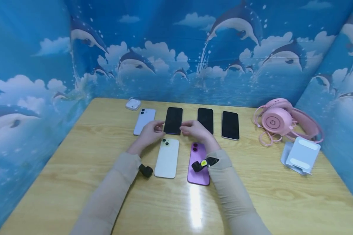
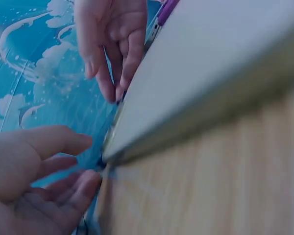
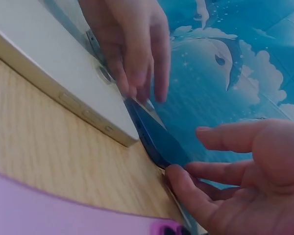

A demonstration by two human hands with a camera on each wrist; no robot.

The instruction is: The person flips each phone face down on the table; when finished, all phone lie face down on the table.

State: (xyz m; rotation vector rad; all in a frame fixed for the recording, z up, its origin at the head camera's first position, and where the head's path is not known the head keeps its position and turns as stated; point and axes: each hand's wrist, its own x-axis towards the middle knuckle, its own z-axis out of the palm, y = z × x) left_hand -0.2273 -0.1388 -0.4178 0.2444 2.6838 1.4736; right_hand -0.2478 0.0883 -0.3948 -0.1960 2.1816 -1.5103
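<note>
A dark-screened phone (image 1: 173, 120) lies face up in the back row between both hands. My left hand (image 1: 149, 133) is at its lower left corner, thumb apart from the loosely bent fingers. My right hand (image 1: 196, 131) is at the lower right corner; in the right wrist view its fingertips (image 3: 179, 176) touch or nearly touch the phone's edge (image 3: 149, 147), the thumb held away. Below the hands lie a white phone (image 1: 167, 160) and a purple phone (image 1: 198, 178), backs up. A pale lavender phone (image 1: 144, 120) lies beside the left hand, partly behind it.
Right of the dark phone lie another black-screened phone (image 1: 206, 118), partly covered by the right hand, and a third (image 1: 230, 125). Pink headphones (image 1: 276, 120) and a pale stand (image 1: 303, 155) are at the right. A small white case (image 1: 133, 104) sits at the back left.
</note>
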